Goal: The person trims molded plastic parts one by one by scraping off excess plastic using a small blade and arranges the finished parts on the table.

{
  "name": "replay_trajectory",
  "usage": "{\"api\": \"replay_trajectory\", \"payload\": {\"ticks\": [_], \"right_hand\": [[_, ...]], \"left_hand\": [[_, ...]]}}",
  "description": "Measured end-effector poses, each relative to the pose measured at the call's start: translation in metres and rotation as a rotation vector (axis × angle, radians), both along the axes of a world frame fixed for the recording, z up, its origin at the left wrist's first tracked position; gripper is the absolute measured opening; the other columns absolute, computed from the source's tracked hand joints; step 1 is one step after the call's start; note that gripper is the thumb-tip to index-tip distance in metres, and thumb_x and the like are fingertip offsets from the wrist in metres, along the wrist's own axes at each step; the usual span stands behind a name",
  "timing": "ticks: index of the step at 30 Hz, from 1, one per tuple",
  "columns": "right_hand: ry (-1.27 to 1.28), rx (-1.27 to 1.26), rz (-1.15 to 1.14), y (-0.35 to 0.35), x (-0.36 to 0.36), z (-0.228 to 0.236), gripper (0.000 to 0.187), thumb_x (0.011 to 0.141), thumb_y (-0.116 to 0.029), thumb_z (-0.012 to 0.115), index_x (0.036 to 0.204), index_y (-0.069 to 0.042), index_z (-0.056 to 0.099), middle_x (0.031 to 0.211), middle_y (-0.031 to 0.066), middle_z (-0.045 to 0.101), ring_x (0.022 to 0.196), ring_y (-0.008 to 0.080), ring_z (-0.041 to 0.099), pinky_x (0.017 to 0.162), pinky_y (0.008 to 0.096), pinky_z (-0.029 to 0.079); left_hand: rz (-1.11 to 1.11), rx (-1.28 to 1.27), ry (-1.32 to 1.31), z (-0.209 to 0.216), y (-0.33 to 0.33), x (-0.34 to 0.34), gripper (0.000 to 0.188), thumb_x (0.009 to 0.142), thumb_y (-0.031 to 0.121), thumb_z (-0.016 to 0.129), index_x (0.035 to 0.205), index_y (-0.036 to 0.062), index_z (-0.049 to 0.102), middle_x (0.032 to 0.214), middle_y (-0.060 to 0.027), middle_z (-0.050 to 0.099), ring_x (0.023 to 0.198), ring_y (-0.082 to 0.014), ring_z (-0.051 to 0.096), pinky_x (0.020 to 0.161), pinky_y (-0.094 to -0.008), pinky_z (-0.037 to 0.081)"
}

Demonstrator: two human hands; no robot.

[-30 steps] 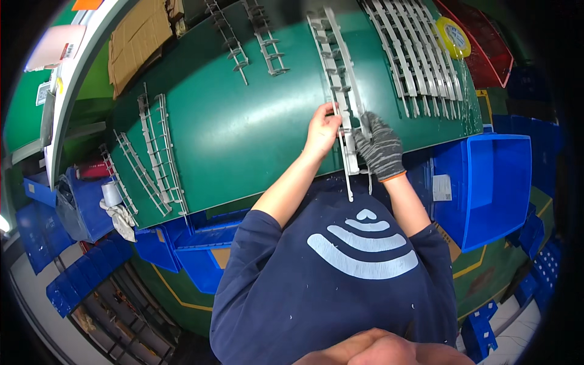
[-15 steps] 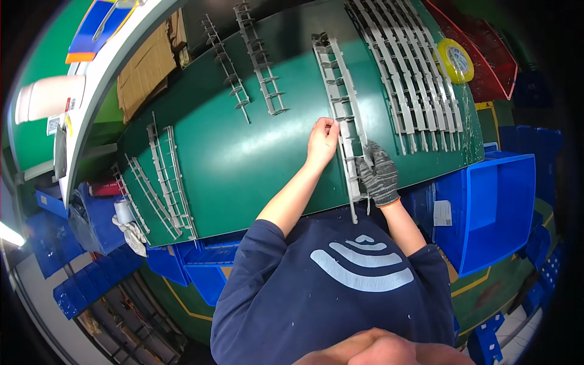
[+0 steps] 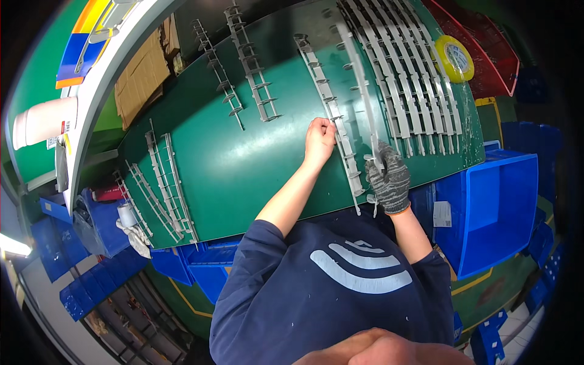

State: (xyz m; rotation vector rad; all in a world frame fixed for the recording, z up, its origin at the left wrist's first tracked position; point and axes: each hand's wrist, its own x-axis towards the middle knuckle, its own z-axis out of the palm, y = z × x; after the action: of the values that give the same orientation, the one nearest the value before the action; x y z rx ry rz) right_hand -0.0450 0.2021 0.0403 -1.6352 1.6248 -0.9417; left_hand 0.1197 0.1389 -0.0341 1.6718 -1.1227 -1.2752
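R hand [image 3: 389, 180], in a grey knit glove, is nr the surface's near edge, right of ctr. Its grip is pinching the blurred grey strip [image 3: 365, 91] by the near end, thumb & fingers closed on it. That strip runs away from the person twd the far side, small discs along its L side; can't tell if its far end clears the surface [image 3: 243, 176].

L hand [image 3: 320, 139], bare, is just left of the long grey strip [image 3: 350, 167], fingers curled w/ tips at its L rail. Can't tell if that grip pinches the rail or only rests there. Long strip lies lengthwise, near end at the surface's near edge, blurred one just to its R.

Row of grey strips [image 3: 427, 118] lies side by side twd the R edge; yellow tape roll [image 3: 455, 59] sits at that edge, red bin [image 3: 486, 55] just past it. Blue bin [image 3: 496, 201] is below the near R corner. Pair of disc strips [image 3: 248, 59] lies twd the far edge, thin strips [image 3: 162, 173] nr the L edge. White spool [image 3: 126, 215] & pale cloth [image 3: 137, 238] at the near L corner.
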Motion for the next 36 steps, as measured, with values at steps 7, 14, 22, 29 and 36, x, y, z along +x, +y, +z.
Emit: {"api": "replay_trajectory", "payload": {"ticks": [7,14,22,29,36], "right_hand": [[0.165,-0.033,0.102,-0.001,0.013,-0.013,0.038,0.069,-0.021,0.059,0.101,-0.003,0.050,0.092,0.0155,0.054,0.081,0.0281,0.054,0.069,0.0345,0.044],[0.302,0.005,0.170,-0.006,0.016,-0.023,0.043,0.068,-0.026,0.060,0.102,-0.002,0.050,0.092,0.0139,0.055,0.081,0.0281,0.054,0.071,0.0351,0.043],[0.171,-0.246,0.033,0.006,0.000,0.010,0.033,0.067,-0.018,0.062,0.096,-0.005,0.053,0.082,0.0105,0.056,0.072,0.0265,0.054,0.065,0.0331,0.045],[0.041,-0.031,0.180,0.032,-0.003,-0.004,0.019,0.070,-0.013,0.057,0.087,-0.004,0.055,0.080,0.0132,0.056,0.071,0.0281,0.055,0.063,0.0343,0.045],[0.049,0.010,0.264,0.032,0.001,-0.003,0.016,0.071,-0.015,0.056,0.084,-0.005,0.056,0.082,0.0123,0.057,0.075,0.0280,0.054,0.065,0.0350,0.045]], "left_hand": [[-0.146,-0.198,-0.205,-0.009,-0.001,0.003,0.013,0.078,0.011,0.049,0.079,-0.0026,0.048,0.071,-0.0073,0.054,0.059,-0.0113,0.051,0.055,-0.0246,0.045],[-0.066,0.054,-0.005,0.018,-0.013,-0.005,0.027,0.070,0.021,0.058,0.083,-0.0015,0.049,0.077,-0.0121,0.054,0.069,-0.0199,0.054,0.065,-0.0300,0.043],[-0.046,-0.129,-0.286,0.008,-0.080,-0.019,0.044,0.067,0.026,0.061,0.096,-0.0054,0.047,0.081,-0.0127,0.058,0.072,-0.0188,0.057,0.066,-0.0285,0.045],[-0.118,-0.271,-0.276,0.018,-0.131,-0.057,0.037,0.068,0.027,0.059,0.089,-0.0020,0.050,0.081,-0.0163,0.057,0.074,-0.0274,0.056,0.067,-0.0346,0.043],[-0.154,-0.647,-0.649,0.022,-0.137,0.002,0.046,0.073,0.031,0.052,0.106,0.0001,0.046,0.108,-0.0207,0.046,0.103,-0.0327,0.041,0.085,-0.0396,0.033]]}}
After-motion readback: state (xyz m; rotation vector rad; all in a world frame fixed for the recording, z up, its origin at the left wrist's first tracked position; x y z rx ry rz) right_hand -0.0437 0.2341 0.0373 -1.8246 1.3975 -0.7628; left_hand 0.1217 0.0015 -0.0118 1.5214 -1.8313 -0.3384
